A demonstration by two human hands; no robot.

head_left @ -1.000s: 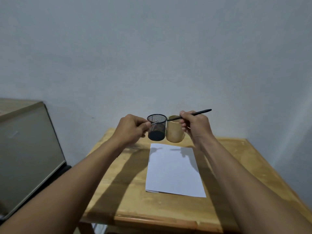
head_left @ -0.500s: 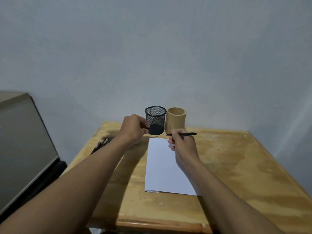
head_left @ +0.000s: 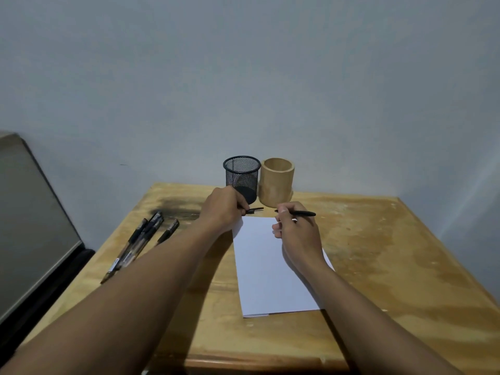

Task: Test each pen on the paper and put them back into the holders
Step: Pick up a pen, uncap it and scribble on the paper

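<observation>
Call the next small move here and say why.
Probably lower the right hand so the pen tip meets the paper for a test stroke. The pen lies nearly level above the sheet's far edge, the left hand holds what looks like its cap, and the sheet shows no marks.

A single head-worn, wide-angle camera looks forward and down over both forearms onto a wooden worktop point(head_left: 378, 253) set against a plain wall point(head_left: 243, 77). The worktop's far edge sits mid-frame, near.
</observation>
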